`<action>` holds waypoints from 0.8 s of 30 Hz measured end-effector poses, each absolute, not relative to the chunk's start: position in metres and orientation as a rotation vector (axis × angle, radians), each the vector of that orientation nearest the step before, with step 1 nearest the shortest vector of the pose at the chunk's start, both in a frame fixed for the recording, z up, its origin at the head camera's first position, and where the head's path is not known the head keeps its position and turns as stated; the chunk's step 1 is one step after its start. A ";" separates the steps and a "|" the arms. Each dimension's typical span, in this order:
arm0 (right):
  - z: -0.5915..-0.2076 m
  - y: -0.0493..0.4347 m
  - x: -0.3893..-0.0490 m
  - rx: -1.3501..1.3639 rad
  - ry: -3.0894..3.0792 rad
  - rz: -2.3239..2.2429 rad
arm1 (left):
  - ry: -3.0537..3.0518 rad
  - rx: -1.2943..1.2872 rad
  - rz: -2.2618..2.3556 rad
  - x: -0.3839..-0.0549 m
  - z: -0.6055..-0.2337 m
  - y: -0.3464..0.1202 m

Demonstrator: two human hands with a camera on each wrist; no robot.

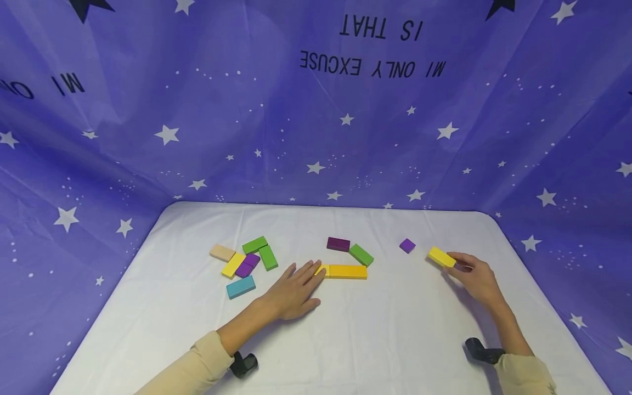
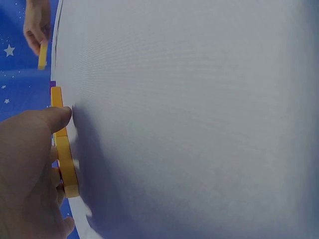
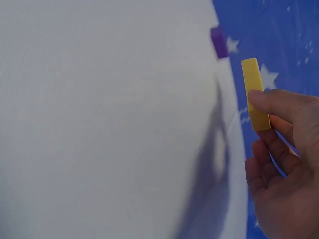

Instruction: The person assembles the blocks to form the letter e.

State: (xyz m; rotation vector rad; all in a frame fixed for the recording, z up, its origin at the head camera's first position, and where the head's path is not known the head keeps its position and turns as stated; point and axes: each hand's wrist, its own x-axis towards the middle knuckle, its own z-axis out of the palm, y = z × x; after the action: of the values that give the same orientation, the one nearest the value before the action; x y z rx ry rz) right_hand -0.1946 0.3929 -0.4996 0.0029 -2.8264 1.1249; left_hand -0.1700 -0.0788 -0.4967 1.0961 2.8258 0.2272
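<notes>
My left hand [image 1: 292, 293] lies flat with fingers extended, its fingertips covering the left part of a row of two orange-yellow blocks [image 1: 348, 272]. In the left wrist view the row [image 2: 68, 167] runs alongside the fingers, and the thumb overlaps it. Over the right side of the table, my right hand [image 1: 476, 278] pinches a yellow block [image 1: 441, 257] between thumb and fingers. The right wrist view shows the thumb across the face of that block [image 3: 254, 82], its other fingers curled below. A small purple block [image 1: 407, 246] sits left of the right hand.
Behind the row lie a dark purple block [image 1: 338, 244] and a green block [image 1: 361, 254]. At left, a loose group holds a tan block [image 1: 222, 253], a blue block [image 1: 241, 287], and several green, yellow and purple ones. Purple star-print cloth [image 1: 316, 137] stands behind the white table [image 1: 385, 340].
</notes>
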 end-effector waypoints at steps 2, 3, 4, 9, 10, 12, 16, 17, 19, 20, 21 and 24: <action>-0.493 0.386 -0.197 0.047 -2.795 1.134 | 2.826 1.094 0.229 -0.170 -0.496 -0.079; -0.490 0.381 -0.199 0.069 -2.782 1.141 | 2.826 1.093 0.227 -0.170 -0.496 -0.079; -0.487 0.377 -0.201 0.089 -2.768 1.150 | 2.824 1.090 0.228 -0.170 -0.496 -0.079; -0.475 0.351 -0.213 0.162 -2.737 1.191 | 2.829 1.103 0.237 -0.170 -0.497 -0.080; -0.473 0.346 -0.216 0.176 -2.731 1.207 | 2.830 1.107 0.243 -0.170 -0.497 -0.080; -0.471 0.336 -0.222 0.202 -2.727 1.231 | 2.833 1.115 0.250 -0.170 -0.498 -0.080; -0.468 0.315 -0.234 0.261 -2.719 1.286 | 2.828 1.110 0.248 -0.170 -0.499 -0.080; -0.467 0.309 -0.237 0.272 -2.718 1.301 | 2.826 1.107 0.241 -0.170 -0.499 -0.080; -0.464 0.296 -0.242 0.295 -2.717 1.325 | 2.822 1.099 0.234 -0.170 -0.498 -0.080; -0.463 0.290 -0.244 0.305 -2.715 1.342 | 2.822 1.096 0.228 -0.170 -0.498 -0.080; -0.462 0.284 -0.246 0.316 -2.710 1.358 | 2.821 1.094 0.221 -0.170 -0.497 -0.079; -0.460 0.264 -0.252 0.352 -2.707 1.375 | 2.814 1.091 0.228 -0.171 -0.497 -0.079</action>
State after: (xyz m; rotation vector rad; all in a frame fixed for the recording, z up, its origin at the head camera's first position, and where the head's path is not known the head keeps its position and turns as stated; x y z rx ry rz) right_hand -0.2516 0.2636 -0.4601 0.3518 -2.7073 1.3755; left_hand -0.1706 -0.0790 -0.4970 1.0908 2.8144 0.2279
